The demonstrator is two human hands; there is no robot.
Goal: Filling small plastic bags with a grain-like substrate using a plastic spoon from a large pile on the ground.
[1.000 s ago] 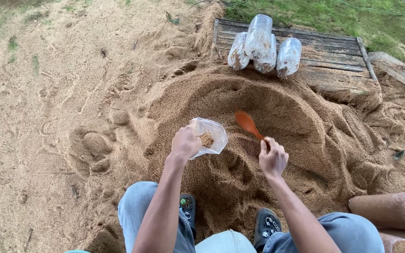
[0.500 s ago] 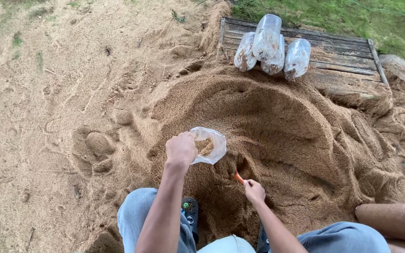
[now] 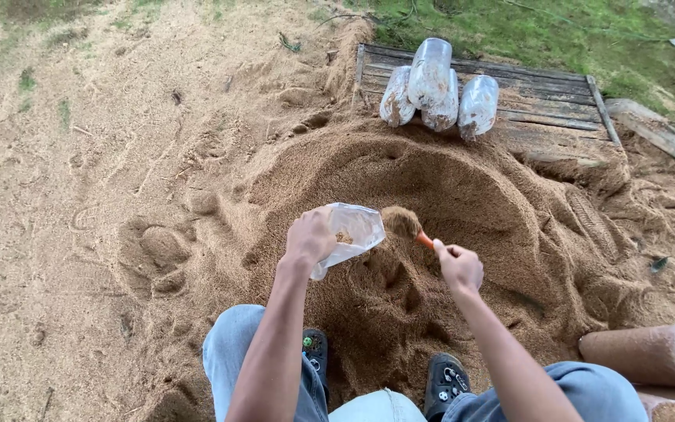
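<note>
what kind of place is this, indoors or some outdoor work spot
Outdoors, probably an open-air spot where bags get filled by hand. A big sawdust pile lies on bare ground beside grass. Filled clear bags rest on a wooden pallet, and the left hand holds a clear plastic bag.

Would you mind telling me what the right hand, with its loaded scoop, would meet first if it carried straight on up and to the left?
Most likely the open mouth of the clear plastic bag held by the left hand; the scoop in the right hand looks just short of it, though depth is unclear.
</note>
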